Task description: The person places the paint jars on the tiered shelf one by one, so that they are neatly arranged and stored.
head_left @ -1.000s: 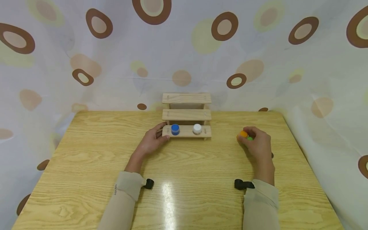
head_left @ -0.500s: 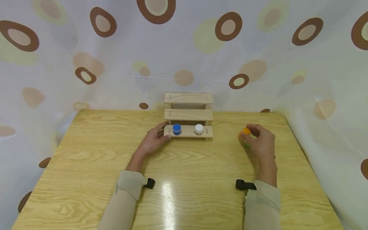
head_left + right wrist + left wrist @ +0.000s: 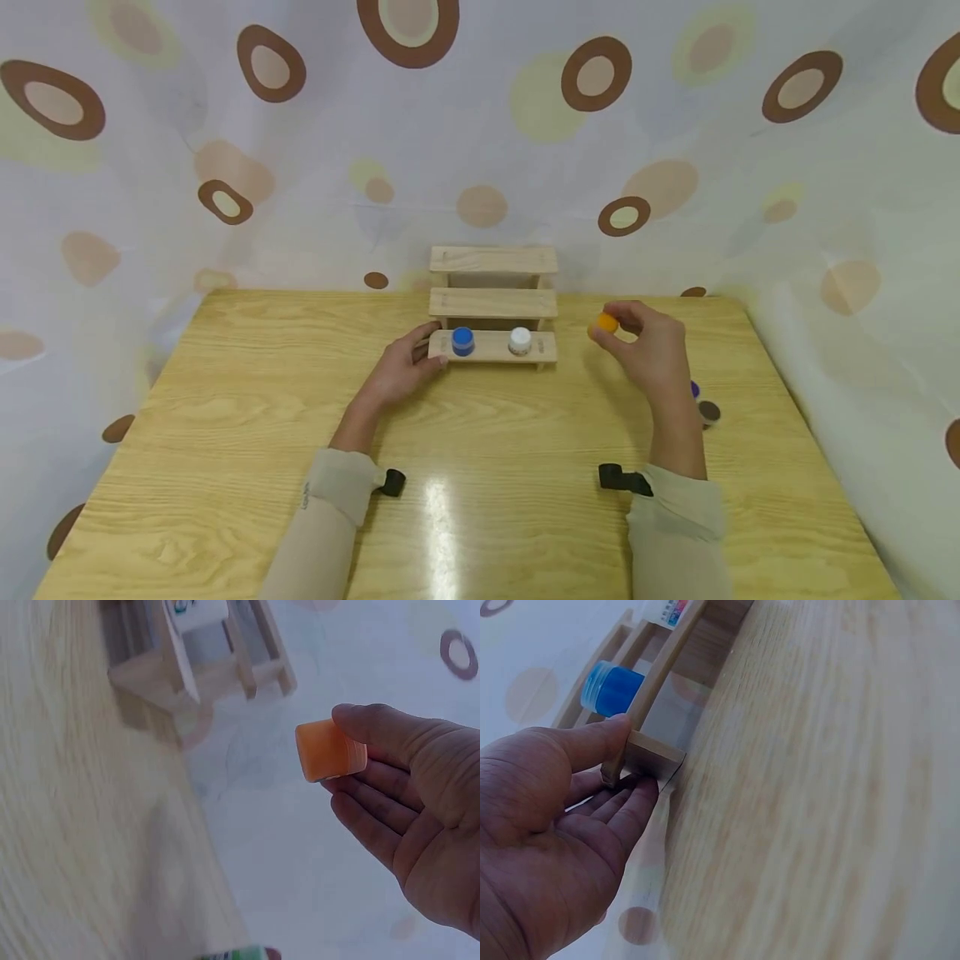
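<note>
Jar (image 3: 326,752): squat orange cyl., R hand (image 3: 651,350) pinching.

1. A table (image 3: 480,433) with pale yellow wood grain is carrying everything, and a streak of glare (image 3: 441,533) is shining on its near part.
2. A three-tiered wooden rack (image 3: 492,302) is standing on it by the far edge, its tiers stepping up toward the back.
3. On the rack's lowest tier (image 3: 491,345), a blue jar (image 3: 462,341) is standing toward the left end and a white jar (image 3: 520,340) toward the right, well apart.
4. At the table's right side, a purple-topped jar (image 3: 695,390), mostly hidden, is sitting near a dark brown-topped jar (image 3: 708,413).
</note>
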Action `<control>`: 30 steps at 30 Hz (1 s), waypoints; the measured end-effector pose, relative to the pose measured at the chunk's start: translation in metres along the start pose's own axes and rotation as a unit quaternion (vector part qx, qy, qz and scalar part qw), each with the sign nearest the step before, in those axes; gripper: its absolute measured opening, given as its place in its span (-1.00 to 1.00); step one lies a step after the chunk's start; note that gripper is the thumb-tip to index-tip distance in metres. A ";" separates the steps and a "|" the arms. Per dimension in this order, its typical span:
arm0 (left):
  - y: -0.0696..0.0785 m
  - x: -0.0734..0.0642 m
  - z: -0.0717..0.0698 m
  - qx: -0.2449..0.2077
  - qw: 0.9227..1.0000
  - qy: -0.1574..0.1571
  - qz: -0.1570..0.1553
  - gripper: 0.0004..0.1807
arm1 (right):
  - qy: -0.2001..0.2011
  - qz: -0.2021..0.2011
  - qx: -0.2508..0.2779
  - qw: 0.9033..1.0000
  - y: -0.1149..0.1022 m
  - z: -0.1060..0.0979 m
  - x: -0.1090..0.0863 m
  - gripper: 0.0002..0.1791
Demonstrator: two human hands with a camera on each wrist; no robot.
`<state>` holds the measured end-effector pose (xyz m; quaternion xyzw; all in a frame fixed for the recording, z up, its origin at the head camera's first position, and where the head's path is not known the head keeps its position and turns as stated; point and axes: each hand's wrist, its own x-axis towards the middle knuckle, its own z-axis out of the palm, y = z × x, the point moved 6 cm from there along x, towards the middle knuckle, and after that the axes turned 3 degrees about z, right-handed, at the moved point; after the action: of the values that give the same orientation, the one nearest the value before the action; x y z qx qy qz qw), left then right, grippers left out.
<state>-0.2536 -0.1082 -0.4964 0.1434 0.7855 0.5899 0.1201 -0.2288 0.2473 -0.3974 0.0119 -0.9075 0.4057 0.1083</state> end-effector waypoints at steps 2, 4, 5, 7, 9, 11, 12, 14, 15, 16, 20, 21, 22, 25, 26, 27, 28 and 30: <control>-0.001 -0.001 -0.001 0.000 1.000 0.001 -0.003 -0.25 | -0.009 -0.007 0.001 1.000 -0.011 0.006 0.000 -0.54; 0.000 -0.002 -0.002 -0.001 1.000 0.003 -0.003 -0.25 | -0.016 -0.015 0.004 1.000 -0.022 0.010 0.002 -0.55; 0.000 -0.003 -0.002 -0.002 1.000 0.005 -0.005 -0.25 | -0.019 -0.019 0.005 1.000 -0.027 0.012 0.003 -0.55; 0.000 -0.004 -0.002 -0.003 1.000 0.007 -0.006 -0.26 | -0.024 -0.030 0.007 0.999 -0.036 0.016 0.005 -0.56; 0.001 -0.004 -0.002 -0.002 1.000 0.005 -0.001 -0.26 | -0.028 -0.042 0.004 0.999 -0.045 0.019 0.007 -0.58; 0.000 -0.004 -0.001 -0.004 1.000 0.004 -0.003 -0.26 | -0.032 -0.051 0.001 0.998 -0.054 0.021 0.009 -0.58; 0.000 -0.004 0.000 -0.005 1.000 0.003 -0.004 -0.26 | -0.035 -0.055 0.000 0.998 -0.059 0.023 0.011 -0.58; 0.000 -0.005 0.000 -0.008 1.000 0.001 -0.006 -0.25 | -0.042 -0.061 -0.001 0.997 -0.069 0.025 0.013 -0.59; 0.000 -0.005 0.000 -0.008 1.000 0.001 -0.008 -0.25 | -0.045 -0.064 0.002 0.997 -0.073 0.027 0.015 -0.58; 0.000 -0.005 0.000 -0.010 1.000 0.002 -0.010 -0.25 | -0.048 -0.068 0.004 0.997 -0.078 0.029 0.017 -0.59; 0.001 -0.004 0.000 -0.008 1.000 0.003 -0.003 -0.25 | -0.070 -0.075 0.019 0.995 -0.092 0.042 0.028 -0.60; 0.002 -0.003 0.000 -0.009 1.000 0.004 -0.003 -0.26 | -0.077 -0.074 0.022 0.994 -0.095 0.046 0.030 -0.60; 0.001 -0.003 0.000 -0.010 1.000 0.004 -0.002 -0.26 | -0.086 -0.073 0.023 0.993 -0.098 0.050 0.032 -0.61; 0.000 -0.003 -0.001 -0.015 1.000 0.000 -0.001 -0.25 | -0.111 -0.071 0.020 0.991 -0.108 0.063 0.035 -0.61; 0.000 -0.003 -0.001 -0.017 1.000 -0.001 -0.002 -0.25 | -0.117 -0.072 0.019 0.990 -0.112 0.067 0.036 -0.60; 0.000 -0.003 -0.001 -0.021 1.000 -0.003 -0.002 -0.24 | -0.122 -0.074 0.016 0.990 -0.115 0.071 0.036 -0.60; -0.001 -0.003 -0.002 -0.019 1.000 -0.005 -0.002 -0.24 | -0.127 -0.074 0.015 0.989 -0.118 0.075 0.036 -0.59; -0.002 -0.003 -0.003 -0.017 1.000 -0.005 -0.003 -0.24 | -0.132 -0.076 0.016 0.988 -0.123 0.082 0.038 -0.58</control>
<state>-0.2523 -0.1120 -0.4973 0.1421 0.7752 0.6022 0.1278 -0.2674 0.1071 -0.3525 0.1356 -0.9039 0.4053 0.0182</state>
